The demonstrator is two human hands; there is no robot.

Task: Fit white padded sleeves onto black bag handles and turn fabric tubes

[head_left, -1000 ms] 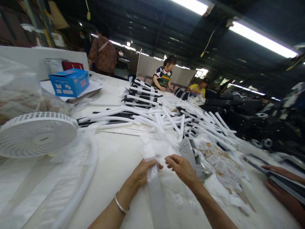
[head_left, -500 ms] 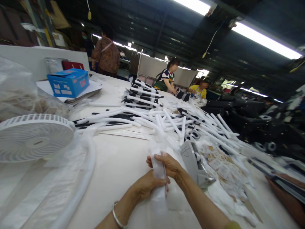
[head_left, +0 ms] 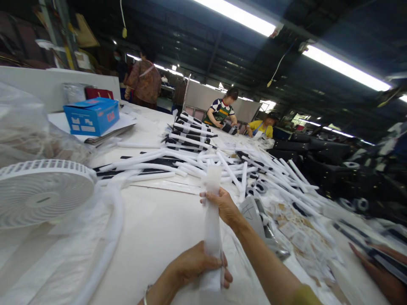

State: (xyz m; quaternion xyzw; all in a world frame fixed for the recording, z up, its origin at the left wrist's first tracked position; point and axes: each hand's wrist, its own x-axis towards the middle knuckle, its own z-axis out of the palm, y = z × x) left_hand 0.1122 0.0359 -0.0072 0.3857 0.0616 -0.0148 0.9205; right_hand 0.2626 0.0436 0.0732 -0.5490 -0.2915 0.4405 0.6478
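Note:
A translucent white plastic-wrapped strip (head_left: 212,224) runs upright through both of my hands above the table. Around its lower part my left hand (head_left: 200,264) is closed, thumb across the front and fingertips showing on the far side. My right hand (head_left: 224,205) pinches the strip higher up, and its top end sticks out above the fingers. Just right of my right hand stands a grey tape dispenser (head_left: 259,218) with handwriting on its side. Beyond the hands lies a heap of white wrapped strips (head_left: 219,165).
On the left are a white fan (head_left: 44,192) and a blue box (head_left: 92,116). Small tags (head_left: 297,228) lie in a pile at right. A co-worker's hand (head_left: 377,267) holds dark strips at the right edge. Other people work at the far end.
My hands have moved apart along the strip: the right one up and away, the left one down toward me. More of the strip shows between them. The view has shifted slightly.

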